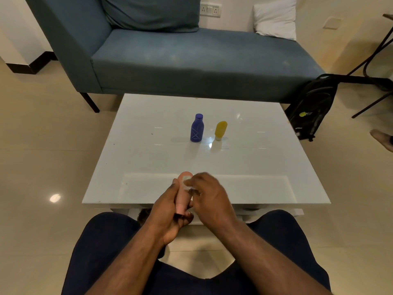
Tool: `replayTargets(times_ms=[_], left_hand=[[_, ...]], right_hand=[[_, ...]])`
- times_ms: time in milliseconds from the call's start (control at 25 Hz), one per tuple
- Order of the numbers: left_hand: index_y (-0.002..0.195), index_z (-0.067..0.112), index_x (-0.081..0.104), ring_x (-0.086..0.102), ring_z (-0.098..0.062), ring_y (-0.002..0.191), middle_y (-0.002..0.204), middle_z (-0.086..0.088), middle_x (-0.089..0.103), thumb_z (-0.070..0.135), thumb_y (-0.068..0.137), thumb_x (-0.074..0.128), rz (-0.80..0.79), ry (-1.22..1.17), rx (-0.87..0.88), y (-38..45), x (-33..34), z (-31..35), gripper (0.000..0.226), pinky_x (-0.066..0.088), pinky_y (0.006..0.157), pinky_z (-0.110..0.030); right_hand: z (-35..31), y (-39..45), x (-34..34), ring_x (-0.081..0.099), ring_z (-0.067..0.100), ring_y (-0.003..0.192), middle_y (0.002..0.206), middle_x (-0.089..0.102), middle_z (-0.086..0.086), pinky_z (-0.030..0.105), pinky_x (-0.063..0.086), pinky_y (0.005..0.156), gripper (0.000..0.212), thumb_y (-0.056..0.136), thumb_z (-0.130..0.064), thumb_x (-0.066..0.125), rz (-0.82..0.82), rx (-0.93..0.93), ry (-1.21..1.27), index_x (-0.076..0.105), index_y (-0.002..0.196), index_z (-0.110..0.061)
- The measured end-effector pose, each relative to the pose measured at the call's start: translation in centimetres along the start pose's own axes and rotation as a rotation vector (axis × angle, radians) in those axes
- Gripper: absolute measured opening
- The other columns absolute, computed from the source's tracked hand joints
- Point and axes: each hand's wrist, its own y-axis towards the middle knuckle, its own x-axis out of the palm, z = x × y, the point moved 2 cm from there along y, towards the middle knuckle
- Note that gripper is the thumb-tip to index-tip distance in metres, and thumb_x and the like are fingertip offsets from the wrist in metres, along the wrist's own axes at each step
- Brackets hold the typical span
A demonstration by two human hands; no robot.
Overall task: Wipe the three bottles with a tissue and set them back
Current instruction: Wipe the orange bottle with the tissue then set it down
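Two bottles on the white table [148, 167], well beyond the hands: purple bottle [197, 128] upright, yellow bottle [220, 130] just to its right, standing on its cap. Third, pink bottle [183, 194], gripped near the table's near edge in the left hand [170, 211], fingers wrapped round its lower half, rounded top poking out above. Tissue [188, 185] pinched in the right hand [210, 196], pressed against the pink bottle's upper right side. Blue sofa [191, 60] behind the table.
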Motion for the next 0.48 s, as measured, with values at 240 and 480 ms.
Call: replayTargets(times_ms=[240, 480], left_hand=[[0.129, 0.008, 0.059, 0.068, -0.024, 0.078, 0.100, -0.017, 0.073, 0.049, 0.101, 0.049, 0.010, -0.072, 0.027, 0.2, 0.0, 0.2, 0.050, 0.056, 0.060, -0.033], [0.131, 0.009, 0.059, 0.062, -0.026, 0.080, 0.108, -0.021, 0.065, 0.052, 0.099, 0.050, 0.009, -0.034, -0.027, 0.1, -0.2, -0.1, 0.054, 0.054, 0.059, -0.034]], right_hand=[[-0.1, -0.9, -0.2, 0.058, 0.002, 0.089, 0.099, 0.062, -0.004, 0.010, 0.045, 0.080, 0.028, 0.084, 0.003, 0.055, 0.043, 0.117, 0.104, 0.070, 0.102, -0.013], [0.0, 0.0, -0.3, 0.059, 0.014, 0.091, 0.100, 0.063, 0.002, 0.032, 0.053, 0.082, 0.024, 0.084, -0.001, 0.057, -0.006, 0.046, -0.011, 0.070, 0.102, -0.012]])
